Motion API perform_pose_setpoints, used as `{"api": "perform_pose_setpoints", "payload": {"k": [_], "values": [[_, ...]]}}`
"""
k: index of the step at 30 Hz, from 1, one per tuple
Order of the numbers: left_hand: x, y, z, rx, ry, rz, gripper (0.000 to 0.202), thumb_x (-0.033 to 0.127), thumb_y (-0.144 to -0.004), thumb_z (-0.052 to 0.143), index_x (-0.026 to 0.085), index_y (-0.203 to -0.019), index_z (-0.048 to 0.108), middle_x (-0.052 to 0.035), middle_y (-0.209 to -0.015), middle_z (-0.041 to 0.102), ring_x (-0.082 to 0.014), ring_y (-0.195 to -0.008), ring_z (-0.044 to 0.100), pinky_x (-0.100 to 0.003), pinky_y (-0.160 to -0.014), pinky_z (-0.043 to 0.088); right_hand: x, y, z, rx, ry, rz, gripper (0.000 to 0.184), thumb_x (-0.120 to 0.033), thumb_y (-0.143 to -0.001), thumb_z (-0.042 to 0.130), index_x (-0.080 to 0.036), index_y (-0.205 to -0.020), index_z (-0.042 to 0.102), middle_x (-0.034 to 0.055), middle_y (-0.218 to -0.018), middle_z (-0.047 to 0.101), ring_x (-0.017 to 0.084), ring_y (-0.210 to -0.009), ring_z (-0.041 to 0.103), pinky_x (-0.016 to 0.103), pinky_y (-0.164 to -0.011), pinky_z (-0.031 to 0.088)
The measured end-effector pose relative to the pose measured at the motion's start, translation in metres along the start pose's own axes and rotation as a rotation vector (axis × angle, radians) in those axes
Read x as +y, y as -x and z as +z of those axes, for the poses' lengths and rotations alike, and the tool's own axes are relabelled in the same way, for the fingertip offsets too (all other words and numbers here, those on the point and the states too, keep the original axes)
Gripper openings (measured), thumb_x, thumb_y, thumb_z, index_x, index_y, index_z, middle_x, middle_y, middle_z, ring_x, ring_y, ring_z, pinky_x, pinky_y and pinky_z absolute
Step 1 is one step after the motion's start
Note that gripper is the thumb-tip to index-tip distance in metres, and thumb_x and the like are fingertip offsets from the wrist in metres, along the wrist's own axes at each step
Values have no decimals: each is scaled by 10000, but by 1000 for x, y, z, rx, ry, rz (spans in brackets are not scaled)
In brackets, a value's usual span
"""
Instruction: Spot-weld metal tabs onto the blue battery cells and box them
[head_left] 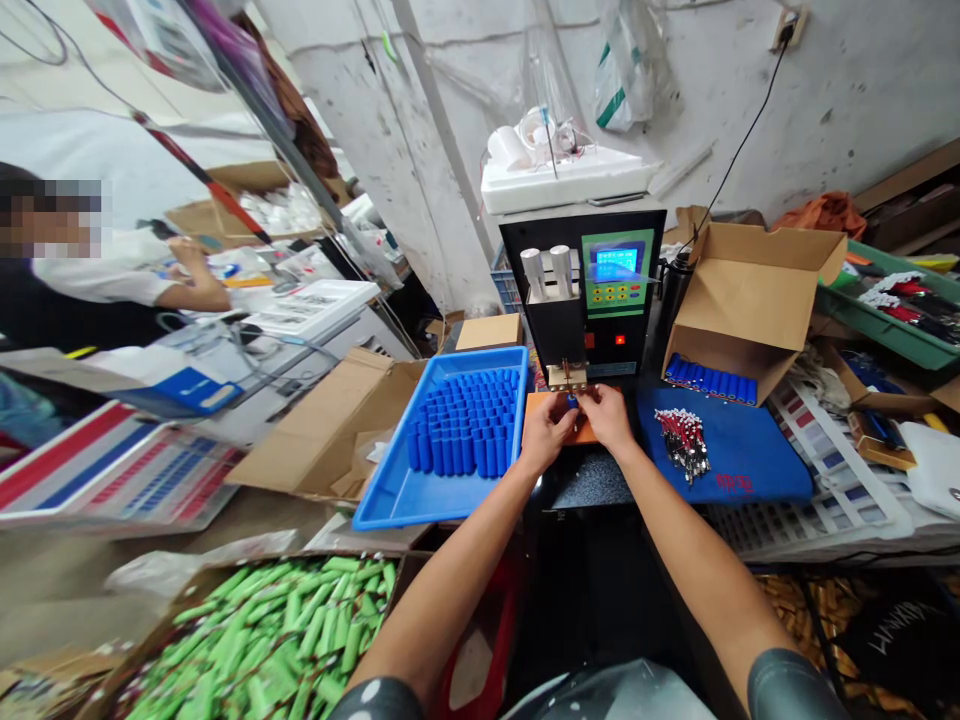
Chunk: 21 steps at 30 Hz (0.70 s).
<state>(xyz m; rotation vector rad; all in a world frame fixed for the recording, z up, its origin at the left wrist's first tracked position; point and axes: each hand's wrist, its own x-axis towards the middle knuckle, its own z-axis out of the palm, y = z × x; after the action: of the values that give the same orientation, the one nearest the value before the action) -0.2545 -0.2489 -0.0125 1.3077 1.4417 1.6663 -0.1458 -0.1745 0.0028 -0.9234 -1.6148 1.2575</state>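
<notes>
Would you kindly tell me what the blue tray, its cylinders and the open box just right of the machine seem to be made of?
Tray: probably plastic, smooth and slightly glossy, with a moulded-looking rim.
Cylinders: perhaps plastic-wrapped, judging by their even, satin blue sides; their cores are hidden.
Box: most likely cardboard, matte brown, with creased, folded flaps.

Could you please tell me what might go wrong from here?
The left hand and right hand are close to the metal tips of the black boxy machine, so either could get pinched. The small blue cylinder between them might slip if either grip loosens. The left forearm lies near the blue plastic tray, so a bump might topple its upright blue cylinders.
</notes>
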Motion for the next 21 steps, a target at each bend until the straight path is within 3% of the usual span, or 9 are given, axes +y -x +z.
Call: {"api": "perform_pose_setpoints", "payload": {"k": [21], "values": [[0,0,1,22,-53,-8,304,299,-816,653,158,-1084,629,-66,-954,712,-184,-864,674,-308,-814,529,2,1,-1,-28,-32,-17,197,-371,-792,620,-178,-786,660,53,-791,706,214,-751,652,298,-679,480]]}}
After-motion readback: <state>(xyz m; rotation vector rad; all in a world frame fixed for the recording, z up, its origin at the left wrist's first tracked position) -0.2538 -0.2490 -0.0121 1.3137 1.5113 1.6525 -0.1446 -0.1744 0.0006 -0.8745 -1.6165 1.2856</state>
